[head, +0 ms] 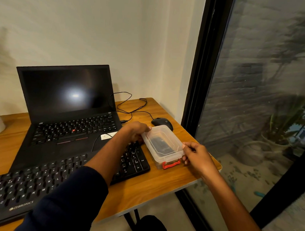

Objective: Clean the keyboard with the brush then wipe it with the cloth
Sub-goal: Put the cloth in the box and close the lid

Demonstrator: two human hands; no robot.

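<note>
On our table (145, 189), at two o'clock of the keyboard (42, 180), left hand (135, 132) and right hand (197, 155) grip the box (164, 145); next we probably lift its lid for the brush.

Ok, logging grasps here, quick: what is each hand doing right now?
Left hand: grips the far left edge of the clear plastic box.
Right hand: pinches the box's right edge, by the lid rim.
</note>
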